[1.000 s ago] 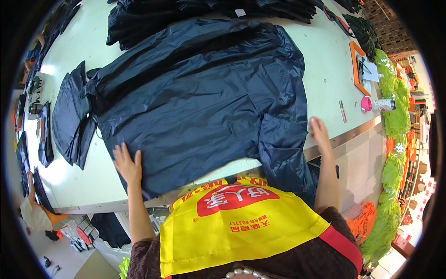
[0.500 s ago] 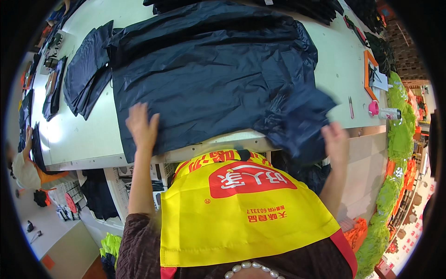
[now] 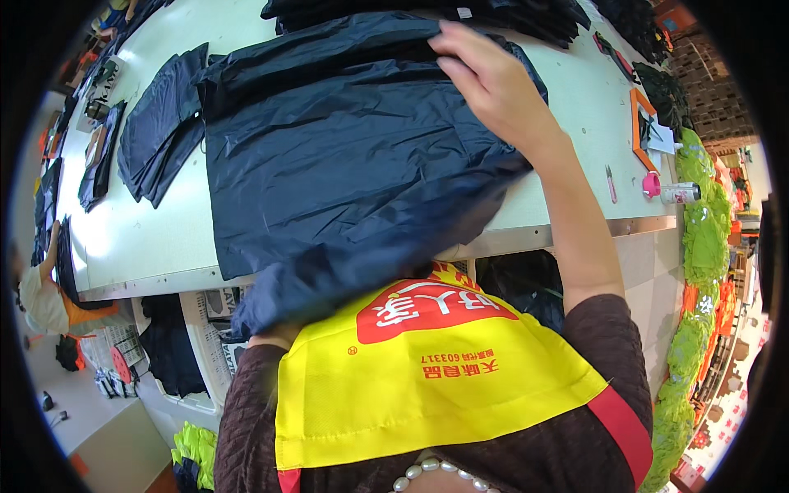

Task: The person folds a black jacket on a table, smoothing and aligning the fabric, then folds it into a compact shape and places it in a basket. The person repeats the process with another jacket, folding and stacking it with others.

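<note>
Since half a second ago, the right hand (image 3: 493, 82) has swung from the near right corner of the dark blue jacket (image 3: 345, 172) up across it to its far edge, and the garment's near hem now hangs over the table (image 3: 140, 238) edge where it lay flat before.

Far left of the jacket, a person in orange is only partly seen at the picture's rim, beside dark pieces lying along the table's left side. Just left of the jacket lies a smaller folded dark cloth (image 3: 156, 140), touching or nearly touching it.

The left hand is hidden under the drooping lower left part of the jacket, so I cannot tell how it is closed or what it holds. The jacket itself lies spread across the middle of the table, its far part overlapping a pile of dark garments (image 3: 460, 12) that is cut off by the top rim.

The right hand rests palm down on the jacket's far right part, fingers loosely curved over the fabric; whether it pinches the cloth cannot be made out.

Right of the jacket stand a small white bottle (image 3: 680, 193) with a pink cap and an orange frame (image 3: 637, 123).
</note>
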{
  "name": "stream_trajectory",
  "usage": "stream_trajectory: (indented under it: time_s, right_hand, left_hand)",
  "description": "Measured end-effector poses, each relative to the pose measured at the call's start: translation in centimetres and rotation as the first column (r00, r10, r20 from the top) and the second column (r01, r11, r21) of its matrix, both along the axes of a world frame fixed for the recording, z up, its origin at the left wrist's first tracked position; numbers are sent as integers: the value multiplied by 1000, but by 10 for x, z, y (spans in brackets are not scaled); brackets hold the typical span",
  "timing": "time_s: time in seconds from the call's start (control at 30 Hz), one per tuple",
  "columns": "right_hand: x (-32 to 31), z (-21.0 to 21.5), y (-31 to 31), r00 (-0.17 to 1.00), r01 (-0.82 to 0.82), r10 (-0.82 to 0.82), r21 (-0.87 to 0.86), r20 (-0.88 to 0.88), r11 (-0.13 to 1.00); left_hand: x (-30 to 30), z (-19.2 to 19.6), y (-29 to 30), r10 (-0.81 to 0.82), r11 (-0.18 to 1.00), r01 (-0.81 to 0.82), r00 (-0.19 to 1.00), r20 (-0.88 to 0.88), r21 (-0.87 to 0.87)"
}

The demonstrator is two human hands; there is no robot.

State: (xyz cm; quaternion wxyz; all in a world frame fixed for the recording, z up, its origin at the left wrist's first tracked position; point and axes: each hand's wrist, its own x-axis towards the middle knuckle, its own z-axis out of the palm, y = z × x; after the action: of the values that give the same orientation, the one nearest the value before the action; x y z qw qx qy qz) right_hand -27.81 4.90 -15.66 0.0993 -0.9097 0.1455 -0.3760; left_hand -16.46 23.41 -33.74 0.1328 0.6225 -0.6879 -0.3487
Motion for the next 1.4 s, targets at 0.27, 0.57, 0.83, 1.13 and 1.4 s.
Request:
stream_trajectory:
  time_s: [0.27,0.57,0.83,1.13,1.4]
  right_hand:
    - [-138,-164,15,590,441,-131,182,-797,879]
    - [-134,-212,15,741,599,-500,106,-448,794]
    - [-84,-224,109,984,-22,-179,990,-4,-142]
    - [-76,-208,139,991,119,48,985,-126,126]
    - [-106,-190,130,977,123,21,645,-211,755]
  left_hand:
    - [21,16,1,532,810,-352,777,-337,469]
    - [61,0,-105,410,667,-317,912,-24,-674]
    - [-11,-1,-9,590,795,-532,562,-580,293]
    - [-34,-9,10,846,528,-464,216,-487,712]
    - [-63,-1,-40,753,658,-385,339,-564,647]
